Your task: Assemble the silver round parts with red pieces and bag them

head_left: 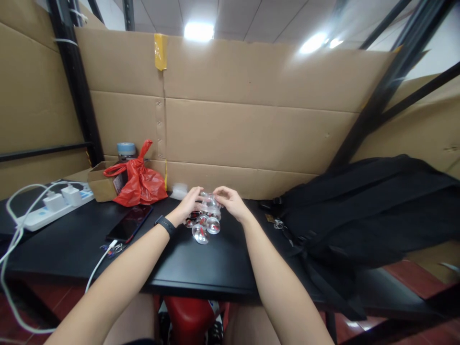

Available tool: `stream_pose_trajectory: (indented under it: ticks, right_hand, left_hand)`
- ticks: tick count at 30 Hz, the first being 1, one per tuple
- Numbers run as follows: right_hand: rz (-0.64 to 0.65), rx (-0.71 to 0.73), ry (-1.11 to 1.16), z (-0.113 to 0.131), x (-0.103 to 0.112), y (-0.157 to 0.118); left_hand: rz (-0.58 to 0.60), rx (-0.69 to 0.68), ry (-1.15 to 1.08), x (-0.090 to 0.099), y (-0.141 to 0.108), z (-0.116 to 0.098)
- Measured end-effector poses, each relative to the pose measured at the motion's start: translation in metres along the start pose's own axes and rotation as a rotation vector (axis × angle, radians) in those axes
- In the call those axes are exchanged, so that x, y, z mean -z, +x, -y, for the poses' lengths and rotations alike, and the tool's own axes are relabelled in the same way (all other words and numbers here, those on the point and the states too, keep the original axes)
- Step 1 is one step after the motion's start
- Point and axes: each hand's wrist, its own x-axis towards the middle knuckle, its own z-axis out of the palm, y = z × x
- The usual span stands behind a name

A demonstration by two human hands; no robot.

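From where I stand, the work seems to be in the middle: both hands are busy at the clear plastic, and several round pieces lie together on the black table, just on the near side of the hands. I judge that the handling is not finished, because the plastic is not released; how many pieces are ready, and how many are left, I cannot tell. The right hand is rather narrow, with thumb and fingers brought close together on the right edge of the plastic. The left hand is bent around its left side, but its fingertips are blurred, so I cannot tell how firmly it grips. The pieces are circular and shallow, like small dishes, with shiny rims and red marks inside; the material looks like thin, smooth plastic. The table has a flat, dark surface, which reflects a little light. On the left, the red bag is thin, wrinkled and knotted at the top, beside a brown cardboard box. On the right, the black backpack is of soft cloth, with many folds, and behind everything stands stiff, creased cardboard.
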Motion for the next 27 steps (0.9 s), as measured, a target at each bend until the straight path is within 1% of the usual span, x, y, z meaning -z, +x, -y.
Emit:
stream_pose_trajectory:
  ticks: [2,5,7,11,12,14,16,18,21,22,24,27]
  right_hand:
    - [-0.026,0.037,-0.043,0.0,-0.001,0.001]
    - [-0.116,0.092,-0.068,-0.002,-0.002,0.004]
    - [-0.138,0.08,-0.053,-0.004,-0.001,0.003]
    - [-0.017,-0.05,-0.007,-0.007,0.0,0.0]
    - [-0.01,-0.07,0.001,-0.008,0.0,0.0]
    - [-0.057,-0.073,0.019,-0.009,-0.001,0.0]
    - [-0.127,-0.05,0.035,-0.009,-0.002,0.001]
    - [-0.177,-0.034,0.042,-0.008,-0.003,0.003]
    - [-0.205,-0.035,0.032,-0.006,-0.003,0.003]
    - [-0.201,-0.032,0.033,-0.006,-0.003,0.003]
    - [-0.153,-0.012,0.038,-0.005,-0.001,0.002]
    - [-0.014,0.0,0.014,-0.002,0.001,-0.002]
  left_hand:
    - [0.031,-0.016,0.038,0.003,-0.002,0.0]
    - [0.051,-0.084,0.102,0.006,-0.004,0.003]
    - [0.04,-0.13,0.103,0.007,-0.003,0.005]
    - [-0.039,-0.221,0.087,0.013,0.004,0.008]
    - [-0.061,-0.255,0.109,0.015,0.006,0.008]
    - [-0.089,-0.317,0.173,0.02,0.01,0.009]
    - [-0.096,-0.348,0.227,0.023,0.012,0.009]
    - [-0.083,-0.352,0.253,0.025,0.013,0.01]
    - [-0.04,-0.333,0.269,0.024,0.012,0.01]
    - [-0.024,-0.32,0.274,0.024,0.012,0.01]
    - [-0.004,-0.298,0.28,0.024,0.011,0.01]
    - [0.021,-0.288,0.289,0.024,0.009,0.01]
